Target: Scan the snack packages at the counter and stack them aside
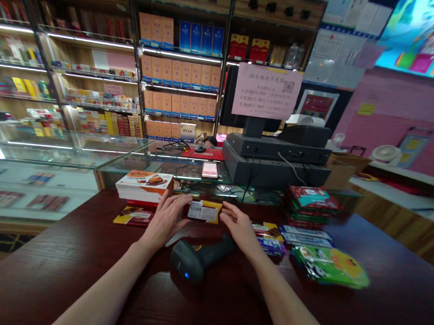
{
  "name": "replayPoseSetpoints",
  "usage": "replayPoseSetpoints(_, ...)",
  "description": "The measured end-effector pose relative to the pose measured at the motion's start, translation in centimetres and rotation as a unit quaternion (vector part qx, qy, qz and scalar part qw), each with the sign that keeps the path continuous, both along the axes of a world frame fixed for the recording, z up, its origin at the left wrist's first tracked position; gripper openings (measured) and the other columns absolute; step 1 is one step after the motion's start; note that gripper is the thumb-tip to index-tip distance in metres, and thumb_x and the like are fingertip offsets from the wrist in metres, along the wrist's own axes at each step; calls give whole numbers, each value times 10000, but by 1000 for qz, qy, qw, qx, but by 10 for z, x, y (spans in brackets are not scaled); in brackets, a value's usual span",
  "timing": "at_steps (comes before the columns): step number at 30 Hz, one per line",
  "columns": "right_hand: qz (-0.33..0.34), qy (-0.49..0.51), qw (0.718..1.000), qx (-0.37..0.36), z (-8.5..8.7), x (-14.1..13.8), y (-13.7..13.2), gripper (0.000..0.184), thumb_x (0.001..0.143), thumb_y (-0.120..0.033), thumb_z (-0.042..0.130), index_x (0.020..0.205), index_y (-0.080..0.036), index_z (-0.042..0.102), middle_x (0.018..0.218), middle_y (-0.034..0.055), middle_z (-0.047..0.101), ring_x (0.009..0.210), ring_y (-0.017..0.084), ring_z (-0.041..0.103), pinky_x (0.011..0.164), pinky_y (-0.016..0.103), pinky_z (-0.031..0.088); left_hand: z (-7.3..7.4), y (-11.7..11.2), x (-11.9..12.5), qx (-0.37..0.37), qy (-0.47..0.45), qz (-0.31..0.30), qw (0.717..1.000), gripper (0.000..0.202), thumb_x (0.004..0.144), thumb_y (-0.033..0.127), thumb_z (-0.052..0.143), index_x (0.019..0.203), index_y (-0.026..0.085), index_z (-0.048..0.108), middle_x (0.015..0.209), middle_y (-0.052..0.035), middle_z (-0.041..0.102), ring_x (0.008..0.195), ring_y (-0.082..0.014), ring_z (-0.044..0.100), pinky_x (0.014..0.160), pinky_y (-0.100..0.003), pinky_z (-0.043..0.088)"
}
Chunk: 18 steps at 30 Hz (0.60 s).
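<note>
Both my hands hold one small flat packet [202, 212], red and yellow with a white barcode label facing up, just above the dark wooden counter [66, 271]. My left hand [166, 219] grips its left end with the fingers curled round it. My right hand [238, 224] pinches its right end. A dark handheld barcode scanner [196, 259] lies on the counter right below the packet, between my forearms, with a small blue light lit.
A stack of orange and white boxes [144, 186] and a flat packet [133, 216] lie to the left. Piles of snack packets [310, 205] and a green bag [330, 266] lie to the right. A till with monitor [276, 159] stands behind, beside a glass display case [55, 157].
</note>
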State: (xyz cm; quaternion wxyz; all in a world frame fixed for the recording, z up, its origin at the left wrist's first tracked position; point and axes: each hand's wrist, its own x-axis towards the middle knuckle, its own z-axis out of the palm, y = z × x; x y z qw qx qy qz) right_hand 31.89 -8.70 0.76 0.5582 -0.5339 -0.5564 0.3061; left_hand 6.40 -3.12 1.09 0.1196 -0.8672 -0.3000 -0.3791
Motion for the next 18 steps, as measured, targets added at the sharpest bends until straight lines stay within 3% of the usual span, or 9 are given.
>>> replayPoseSetpoints(4,2,-31,999,8,0,3,-1,411,804,-358,656,1167,-171,700,1012,95,787,944,253,745,896,423,578,-2,-1,5,-11,22,-29,999,583,894,277,644,1420,236,397,1407,-104,603,1307,-230,552,1239,-549,205)
replayPoseSetpoints(10,0,-29,1000,12,5,1,-5,354,795,-360,665,1084,-163,716,926,79,784,880,244,740,834,391,583,-2,-1,7,-11,17,-48,999,574,919,254,600,1448,225,377,1460,-129,551,1361,-229,514,1182,-504,359)
replayPoseSetpoints(15,12,-8,1000,21,10,-4,-7,303,789,-361,665,1022,-175,716,855,49,766,795,218,721,721,343,594,-2,-3,8,-54,-36,-61,996,648,936,243,568,1518,264,284,1553,-134,416,1431,-248,429,1158,-458,416)
replayPoseSetpoints(18,14,-4,999,29,11,-5,-9,274,790,-357,662,999,-189,715,864,43,761,795,210,714,722,335,597,-4,-2,8,-89,-70,-42,993,711,933,241,574,1545,285,216,1480,-131,473,1324,-247,540,1110,-439,465)
